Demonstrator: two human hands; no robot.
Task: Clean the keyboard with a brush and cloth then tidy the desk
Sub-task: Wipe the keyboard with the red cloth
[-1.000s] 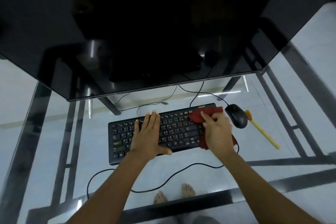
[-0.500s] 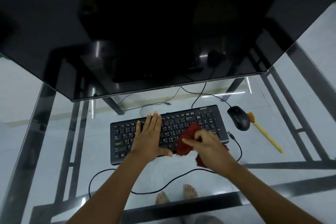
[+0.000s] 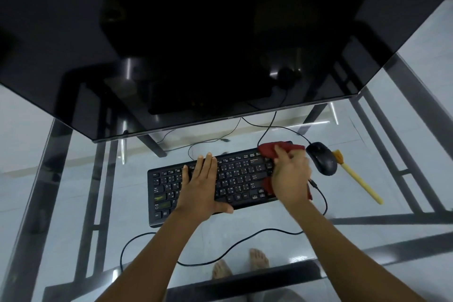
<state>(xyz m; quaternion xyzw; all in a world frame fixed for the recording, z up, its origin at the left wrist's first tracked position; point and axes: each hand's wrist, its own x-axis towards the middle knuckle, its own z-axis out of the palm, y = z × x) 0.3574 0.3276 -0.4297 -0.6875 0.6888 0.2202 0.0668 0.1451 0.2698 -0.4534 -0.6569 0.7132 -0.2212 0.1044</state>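
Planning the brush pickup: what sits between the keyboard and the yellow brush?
In the head view, a black mouse lies between the keyboard and the brush, close beside its bristles.

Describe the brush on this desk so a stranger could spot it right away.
Below the big dark monitor, a black keyboard lies on the glass desk, with a black mouse at its right end. The brush lies just right of the mouse. It is the only yellow thing there: a thin stick handle with an orange tuft next to the mouse.
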